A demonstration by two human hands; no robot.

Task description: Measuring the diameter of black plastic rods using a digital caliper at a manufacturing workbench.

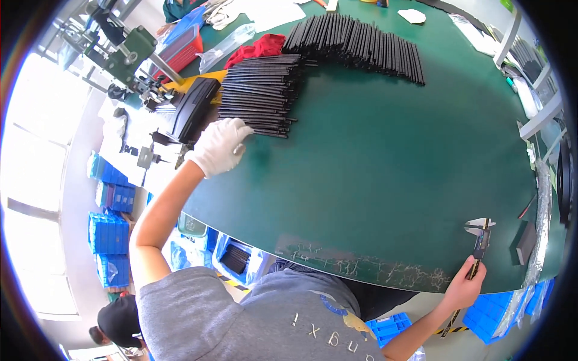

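My left hand [221, 146], in a white glove, is at the near end of a stack of thin black rods [259, 93]. Its fingers are curled over the left ends of the closest rods, and the glove hides whatever lies between them. At the lower right my bare right hand [465, 284] grips a caliper [481, 243] by its beam. The caliper's metal jaws point away from me over the green table, with no rod near them. A second, fanned row of black rods [355, 48] lies farther back.
The green table [385, 162] has a worn strip along its front edge. A red cloth [259, 49] and red basket [183, 51] lie at the back left, near a green bench device [132, 57]. A grey block [525, 243] is at right. Blue bins [108, 233] stand left.
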